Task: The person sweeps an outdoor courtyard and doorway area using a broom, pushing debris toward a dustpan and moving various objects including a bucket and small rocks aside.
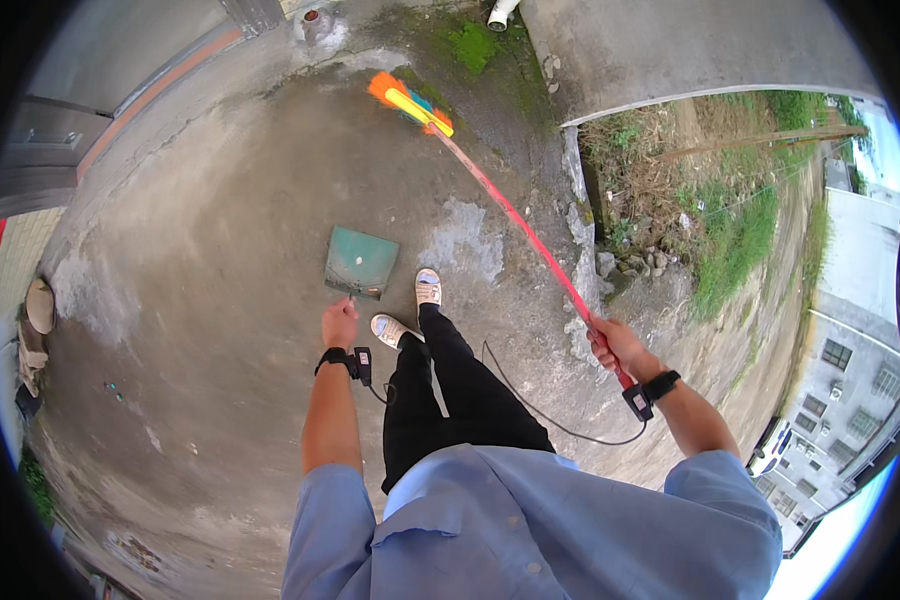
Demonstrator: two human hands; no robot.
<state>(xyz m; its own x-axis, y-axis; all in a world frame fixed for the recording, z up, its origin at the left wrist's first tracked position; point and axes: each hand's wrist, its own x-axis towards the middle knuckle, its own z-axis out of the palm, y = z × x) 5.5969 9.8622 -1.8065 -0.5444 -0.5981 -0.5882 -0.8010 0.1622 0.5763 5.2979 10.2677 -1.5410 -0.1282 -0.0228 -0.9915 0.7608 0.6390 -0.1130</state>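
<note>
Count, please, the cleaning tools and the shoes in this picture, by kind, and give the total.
Brooms: 1, red handle, held by the right hand.
Dustpans: 1, green, its handle held by the left hand.
Shoes: 2, pale.
Total: 4
</note>
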